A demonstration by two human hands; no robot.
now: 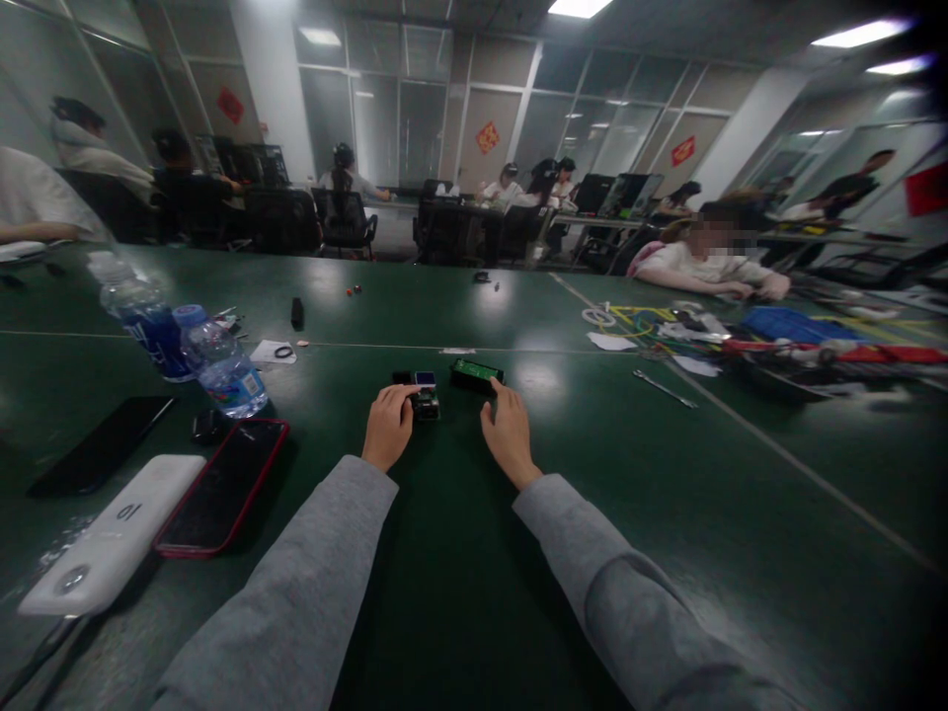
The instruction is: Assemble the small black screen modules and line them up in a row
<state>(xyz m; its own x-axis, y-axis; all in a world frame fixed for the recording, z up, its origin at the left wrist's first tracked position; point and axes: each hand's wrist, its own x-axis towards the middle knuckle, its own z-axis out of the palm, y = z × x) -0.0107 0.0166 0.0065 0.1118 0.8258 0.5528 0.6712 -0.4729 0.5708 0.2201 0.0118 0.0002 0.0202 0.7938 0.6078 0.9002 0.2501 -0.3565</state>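
Note:
On the green table in front of me, my left hand (388,427) is at the left side of a small electronic module (428,399) with a little bluish-white screen. Its fingers are bent over the module's edge, partly hiding it. My right hand (508,425) has its thumb and index finger apart. The index fingertip touches the right end of a dark block with a green circuit board (475,371) on top. A small gap separates the module from the board. A small black piece (401,377) sits just behind my left fingers.
To the left stand two water bottles (222,360), near a red-cased phone (222,489), a black phone (104,444) and a white power bank (111,538) with a cable. At right lie a wrench (665,389) and tangled cables (637,321). Across the table a person (711,262) leans on it.

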